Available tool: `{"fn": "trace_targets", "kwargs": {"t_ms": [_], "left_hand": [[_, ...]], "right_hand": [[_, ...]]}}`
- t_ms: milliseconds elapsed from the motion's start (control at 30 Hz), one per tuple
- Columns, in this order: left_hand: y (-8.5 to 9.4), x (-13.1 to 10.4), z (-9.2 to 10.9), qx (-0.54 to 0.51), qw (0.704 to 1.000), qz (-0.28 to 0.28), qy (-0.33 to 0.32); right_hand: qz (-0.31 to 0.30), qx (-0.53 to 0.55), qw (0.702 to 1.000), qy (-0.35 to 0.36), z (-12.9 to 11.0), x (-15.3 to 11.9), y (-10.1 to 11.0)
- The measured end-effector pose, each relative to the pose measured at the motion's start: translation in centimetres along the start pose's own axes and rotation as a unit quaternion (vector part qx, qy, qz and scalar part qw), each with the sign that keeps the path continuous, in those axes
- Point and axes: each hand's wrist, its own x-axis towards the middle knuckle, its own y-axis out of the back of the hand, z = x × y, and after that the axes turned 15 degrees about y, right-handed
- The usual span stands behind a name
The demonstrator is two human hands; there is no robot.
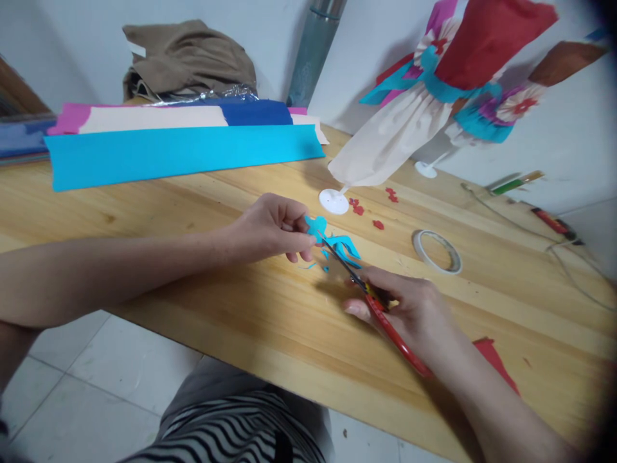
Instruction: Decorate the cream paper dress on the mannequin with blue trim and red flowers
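Note:
Between the thumb and fingers of my left hand [277,228] is a small blue paper flower [315,226] with rounded lobes. My right hand [409,305] grips red-handled scissors [393,331]. Their blades point up and left, with the tips at the paper's lower right edge; whether the blades are fully closed is hard to see. Curled blue paper scraps [344,247] lie on the wooden table [231,308] just beyond the blades. Smaller blue bits are scattered below my left fingers.
Folded blue crepe paper [187,154] lies at the back left. A doll-like figure in a paper dress [395,141] stands on a white base. A tape roll [438,252], small red paper pieces [357,207], a cord and a red paper sheet [496,363] lie rightward.

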Motion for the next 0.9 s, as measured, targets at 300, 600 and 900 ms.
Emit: {"fn": "trace_targets", "kwargs": {"t_ms": [300, 600, 900], "left_hand": [[0.2, 0.2, -0.1, -0.015, 1.000, -0.017, 0.010], [0.2, 0.0, 0.0, -0.035, 0.999, -0.032, 0.012], [0.3, -0.3, 0.2, -0.023, 0.997, -0.075, 0.011]], "right_hand": [[0.010, 0.029, 0.999, -0.019, 0.6, -0.6, -0.3], [0.043, 0.083, 0.993, -0.071, 0.9, -0.6, -0.5], [0.052, 0.116, 0.992, -0.023, -0.3, 0.2, 0.1]]}}
